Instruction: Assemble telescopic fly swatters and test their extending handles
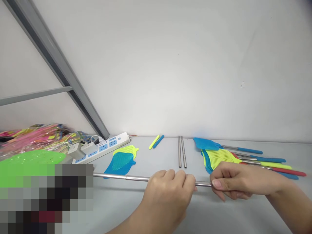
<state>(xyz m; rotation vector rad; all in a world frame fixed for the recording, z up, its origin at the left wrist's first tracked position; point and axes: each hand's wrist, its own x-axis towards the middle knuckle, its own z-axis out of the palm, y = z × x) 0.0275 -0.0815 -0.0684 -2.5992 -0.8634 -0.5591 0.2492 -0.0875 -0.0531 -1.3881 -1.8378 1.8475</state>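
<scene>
The left hand [168, 195] wraps its closed grip round a thin silver metal rod [136, 178]; the right hand [241, 180] pinches it.

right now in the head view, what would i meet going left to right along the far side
Plastic-wrapped items, power strip, short yellow stick, short blue stick, two metal tubes, fly swatters.

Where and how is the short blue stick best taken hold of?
Probably at its middle, as the blue stick is slim and straight. Come from above and the right, because the yellow stick lies close along its left side.
</scene>
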